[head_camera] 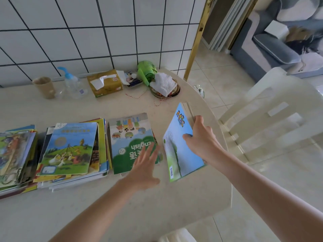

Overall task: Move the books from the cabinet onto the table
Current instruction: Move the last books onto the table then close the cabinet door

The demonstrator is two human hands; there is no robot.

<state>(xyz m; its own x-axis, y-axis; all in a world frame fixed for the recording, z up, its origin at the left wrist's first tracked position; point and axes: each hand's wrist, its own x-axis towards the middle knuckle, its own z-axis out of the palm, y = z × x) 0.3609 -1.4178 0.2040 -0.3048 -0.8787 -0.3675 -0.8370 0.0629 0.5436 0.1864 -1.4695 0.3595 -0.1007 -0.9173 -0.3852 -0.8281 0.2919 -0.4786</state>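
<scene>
My right hand grips a thin stack of books by its right edge, blue and green cover up, tilted over the beige table near its right rim. My left hand hovers flat with straight fingers over the lower corner of a green "English" book lying on the table. Left of it sits a pile topped by a picture book with geese, and a further pile lies at the far left edge. The cabinet is out of view.
Along the tiled wall stand a brown cup, a clear spray bottle, a yellow tissue box, a green bundle and a white cloth on plates. A cream chair stands right of the table.
</scene>
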